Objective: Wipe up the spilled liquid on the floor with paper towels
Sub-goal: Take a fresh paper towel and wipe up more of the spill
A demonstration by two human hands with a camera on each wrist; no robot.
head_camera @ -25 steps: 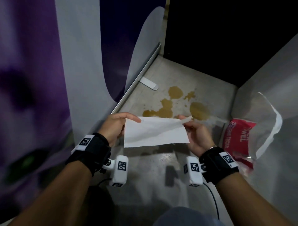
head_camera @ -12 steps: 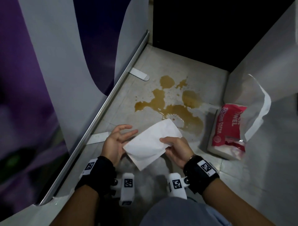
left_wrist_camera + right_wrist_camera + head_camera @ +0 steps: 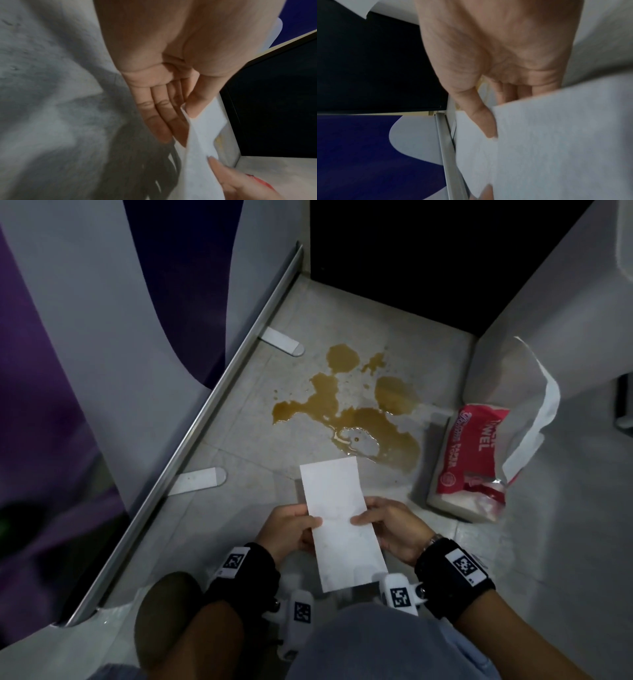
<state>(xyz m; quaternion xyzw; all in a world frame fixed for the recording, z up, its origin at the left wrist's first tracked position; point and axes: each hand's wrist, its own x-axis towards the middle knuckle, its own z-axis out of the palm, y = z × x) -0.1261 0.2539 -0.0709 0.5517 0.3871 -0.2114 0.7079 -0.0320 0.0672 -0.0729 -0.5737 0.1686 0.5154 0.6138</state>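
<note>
Towel (image 3: 337,515) pinched mid-length by left hand (image 3: 291,527) and right hand (image 3: 390,527); free far end may sag into spill (image 3: 356,419) unevenly.

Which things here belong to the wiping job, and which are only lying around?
For the job:
- paper towel, pinched by left hand and right hand
- brown spill on the floor
- red paper towel pack, open

Just there:
- two white tabs by the metal rail
- purple and white panel
</note>
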